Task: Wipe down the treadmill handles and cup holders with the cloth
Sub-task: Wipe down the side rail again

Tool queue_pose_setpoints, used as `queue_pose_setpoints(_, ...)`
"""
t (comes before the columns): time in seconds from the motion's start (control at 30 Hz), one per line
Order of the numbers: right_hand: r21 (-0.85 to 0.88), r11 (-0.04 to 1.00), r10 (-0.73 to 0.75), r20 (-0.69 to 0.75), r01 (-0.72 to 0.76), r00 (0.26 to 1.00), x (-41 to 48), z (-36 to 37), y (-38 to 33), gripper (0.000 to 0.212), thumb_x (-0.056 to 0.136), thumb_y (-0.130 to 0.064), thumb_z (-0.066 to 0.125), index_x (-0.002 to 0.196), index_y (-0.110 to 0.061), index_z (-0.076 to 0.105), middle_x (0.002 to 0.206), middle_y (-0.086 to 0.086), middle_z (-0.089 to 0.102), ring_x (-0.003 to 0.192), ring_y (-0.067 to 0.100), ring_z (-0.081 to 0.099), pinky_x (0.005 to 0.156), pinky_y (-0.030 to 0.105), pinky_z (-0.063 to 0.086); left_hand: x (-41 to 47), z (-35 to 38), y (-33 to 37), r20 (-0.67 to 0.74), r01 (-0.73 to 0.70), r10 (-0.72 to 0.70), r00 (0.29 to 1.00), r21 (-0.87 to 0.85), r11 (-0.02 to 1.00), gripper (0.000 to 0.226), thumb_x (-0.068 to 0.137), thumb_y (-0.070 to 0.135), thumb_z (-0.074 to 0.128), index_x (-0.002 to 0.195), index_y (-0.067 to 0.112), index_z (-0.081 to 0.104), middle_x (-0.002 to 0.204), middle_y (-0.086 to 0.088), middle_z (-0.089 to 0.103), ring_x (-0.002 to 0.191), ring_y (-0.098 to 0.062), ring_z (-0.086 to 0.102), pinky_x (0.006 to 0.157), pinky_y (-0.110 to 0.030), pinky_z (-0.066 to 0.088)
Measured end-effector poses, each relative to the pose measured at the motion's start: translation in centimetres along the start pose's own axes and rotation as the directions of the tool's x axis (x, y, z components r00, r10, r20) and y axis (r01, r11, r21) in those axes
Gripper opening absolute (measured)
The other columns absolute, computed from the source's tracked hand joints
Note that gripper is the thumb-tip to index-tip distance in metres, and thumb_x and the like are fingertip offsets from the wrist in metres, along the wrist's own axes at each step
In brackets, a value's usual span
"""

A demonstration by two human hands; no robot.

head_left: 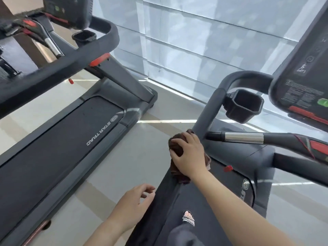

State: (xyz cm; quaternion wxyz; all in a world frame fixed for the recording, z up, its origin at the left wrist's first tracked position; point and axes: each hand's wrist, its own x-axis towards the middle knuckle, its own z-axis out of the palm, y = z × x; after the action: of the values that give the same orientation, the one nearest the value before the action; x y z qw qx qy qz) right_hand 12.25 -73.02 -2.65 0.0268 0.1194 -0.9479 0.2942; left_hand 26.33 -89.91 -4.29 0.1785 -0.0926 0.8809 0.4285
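Note:
My right hand (188, 155) presses a dark brown cloth (177, 148) around the left side handle (205, 112) of the treadmill I stand on, about halfway along the bar. My left hand (133, 205) hovers beside the same handle lower down, fingers loosely curled and holding nothing. The black cup holder (244, 106) hangs just under the handle's upper bend, beside the console (301, 77). A short grip with a silver sensor band (243, 137) juts out to the right of the cloth.
A second treadmill (58, 132) stands to the left, with its own handle (58, 66) and cup holder (84, 36). Pale tiled floor (142, 139) runs between the two machines. A window wall (204, 41) lies ahead. My foot (188, 218) rests on the belt.

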Motion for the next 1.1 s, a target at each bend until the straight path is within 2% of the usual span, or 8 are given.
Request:
queue_pose_setpoints(0.1,0.044,0.999,0.012,-0.021,-0.011,1.000,-4.4,1.3,-2.4,0.031,0.076,-0.033,0.069,0.106,-0.023,0.069,0.129,0.002,0.055,0.130,0.028,0.037,0.107,0.044,0.032,-0.9,-0.6,-1.7,0.072,-0.057,0.056,0.996,0.011,0.998,0.018,0.090,0.043,0.048,0.102,0.038,0.060,0.099,0.025,0.064,0.092,0.011,0.056,0.073,-0.010,0.043)
queue_pose_setpoints(0.23,0.090,0.994,0.073,-0.099,-0.064,0.992,-9.2,2.9,-4.7,0.033,0.077,-0.038,0.065,0.109,-0.029,0.067,0.135,-0.002,0.051,0.137,0.025,0.030,0.111,0.036,0.021,-2.1,-1.0,-3.5,0.173,-0.118,0.114,0.978,0.010,0.993,0.015,0.089,0.042,0.049,0.100,0.040,0.058,0.100,0.023,0.064,0.091,0.012,0.056,0.071,-0.006,0.041)
queue_pose_setpoints(0.37,0.092,0.988,0.134,-0.110,-0.124,0.985,-9.5,3.7,-5.1,0.034,0.078,-0.034,0.067,0.111,-0.028,0.067,0.137,-0.001,0.049,0.139,0.024,0.027,0.111,0.037,0.021,-2.9,-1.4,-4.2,0.232,-0.140,0.128,0.964,0.034,0.990,0.011,0.089,0.041,0.050,0.098,0.045,0.055,0.099,0.025,0.063,0.091,0.016,0.054,0.071,-0.002,0.039)
queue_pose_setpoints(0.5,0.025,0.978,0.206,-0.107,-0.205,0.973,-5.9,3.5,-4.6,0.032,0.079,-0.030,0.066,0.110,-0.025,0.068,0.138,0.002,0.049,0.137,0.028,0.027,0.108,0.040,0.025,-3.7,-2.0,-4.2,0.246,-0.127,0.114,0.963,0.038,0.991,0.012,0.089,0.041,0.050,0.100,0.043,0.056,0.099,0.024,0.063,0.091,0.014,0.055,0.071,-0.003,0.039)
queue_pose_setpoints(0.63,-0.022,0.978,0.205,-0.086,-0.207,0.975,-3.6,3.2,-4.1,0.030,0.080,-0.031,0.062,0.109,-0.026,0.067,0.137,0.001,0.049,0.135,0.027,0.027,0.104,0.040,0.025,-4.3,-2.0,-3.8,0.222,-0.120,0.111,0.969,0.025,0.992,0.013,0.089,0.040,0.051,0.100,0.043,0.057,0.097,0.022,0.064,0.091,0.010,0.057,0.070,-0.009,0.042)
queue_pose_setpoints(0.83,0.174,0.973,0.182,-0.181,-0.151,0.966,-7.0,2.7,-3.8,0.034,0.079,-0.028,0.068,0.113,-0.023,0.066,0.139,0.000,0.047,0.138,0.028,0.026,0.113,0.040,0.023,-5.1,-1.5,-3.3,0.206,-0.057,0.049,0.977,0.033,0.998,0.019,0.089,0.035,0.053,0.107,0.037,0.057,0.099,0.018,0.064,0.089,0.003,0.060,0.082,-0.025,0.051)
queue_pose_setpoints(0.97,0.331,0.928,0.256,-0.230,-0.172,0.939,-10.9,3.5,-4.8,0.038,0.080,-0.030,0.068,0.118,-0.030,0.061,0.146,-0.005,0.039,0.141,0.020,0.020,0.113,0.028,0.013,-4.4,-1.7,-3.8,0.192,-0.083,0.066,0.979,0.082,0.993,0.016,0.091,0.036,0.050,0.106,0.038,0.057,0.103,0.019,0.065,0.094,0.006,0.058,0.081,-0.016,0.046)
queue_pose_setpoints(1.1,0.293,0.942,0.223,-0.180,-0.164,0.958,-14.1,4.3,-6.6,0.041,0.081,-0.035,0.064,0.122,-0.033,0.058,0.149,-0.008,0.034,0.142,0.019,0.017,0.114,0.033,0.015,-3.7,-2.8,-3.7,0.224,-0.126,0.096,0.970,0.122,0.984,0.017,0.093,0.035,0.048,0.108,0.037,0.057,0.108,0.019,0.064,0.097,0.004,0.058,0.080,-0.011,0.042)
